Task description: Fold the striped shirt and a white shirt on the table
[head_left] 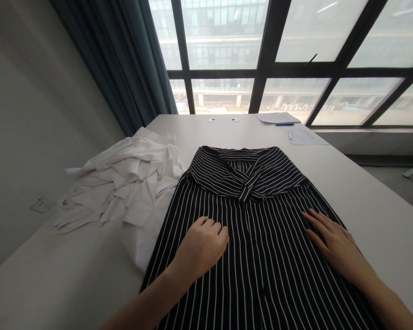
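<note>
A black garment with thin white stripes (258, 229) lies spread flat on the white table (365, 192), its collar end pointing away from me. My left hand (203, 245) rests palm down on the garment's left half, fingers loosely curled and flat against the cloth. My right hand (333, 240) lies palm down near the garment's right edge, fingers stretched out and slightly apart. Neither hand holds anything.
A heap of white garments (124, 183) lies to the left, touching the striped one. At the table's far end are papers (296, 128), a blue pen (285, 124) and two small round objects (212, 120). Windows and a dark curtain (124, 59) stand behind; a wall is at left.
</note>
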A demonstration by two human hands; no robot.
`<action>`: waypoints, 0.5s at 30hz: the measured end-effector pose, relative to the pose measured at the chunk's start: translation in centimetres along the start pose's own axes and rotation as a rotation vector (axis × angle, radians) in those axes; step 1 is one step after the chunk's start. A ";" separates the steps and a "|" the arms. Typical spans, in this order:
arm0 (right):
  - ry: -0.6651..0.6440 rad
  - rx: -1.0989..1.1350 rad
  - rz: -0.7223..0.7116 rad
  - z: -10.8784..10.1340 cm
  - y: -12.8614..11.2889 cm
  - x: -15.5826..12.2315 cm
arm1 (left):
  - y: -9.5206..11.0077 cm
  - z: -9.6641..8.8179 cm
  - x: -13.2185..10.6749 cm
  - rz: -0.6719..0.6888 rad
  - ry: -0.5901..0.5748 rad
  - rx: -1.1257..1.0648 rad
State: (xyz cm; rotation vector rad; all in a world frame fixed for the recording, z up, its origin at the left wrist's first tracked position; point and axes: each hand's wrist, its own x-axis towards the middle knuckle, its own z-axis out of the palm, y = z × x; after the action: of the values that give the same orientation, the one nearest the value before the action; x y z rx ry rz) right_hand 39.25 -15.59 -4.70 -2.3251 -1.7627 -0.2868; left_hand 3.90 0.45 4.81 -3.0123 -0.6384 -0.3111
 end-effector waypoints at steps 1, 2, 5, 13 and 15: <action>-0.001 0.000 0.000 0.0 0.0 0.0 | 0.0 0.0 0.0 -0.005 -0.007 0.013; -0.003 -0.001 -0.001 -0.1 0.0 0.0 | 0.0 0.1 0.0 -0.009 -0.015 0.026; -0.003 0.000 -0.006 -0.1 0.0 0.0 | -0.2 0.5 0.0 -0.029 -0.032 0.056; -0.005 0.002 0.001 0.0 0.0 0.0 | -0.5 1.3 -0.2 -0.076 -0.056 0.120; -0.005 0.000 -0.003 0.0 -0.1 0.0 | -0.5 1.4 -0.3 -0.093 -0.083 0.120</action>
State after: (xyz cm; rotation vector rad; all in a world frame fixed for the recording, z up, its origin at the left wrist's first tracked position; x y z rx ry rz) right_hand 39.20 -15.55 -4.67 -2.3257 -1.7686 -0.2820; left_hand 3.71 0.97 3.42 -2.8991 -0.7754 -0.1458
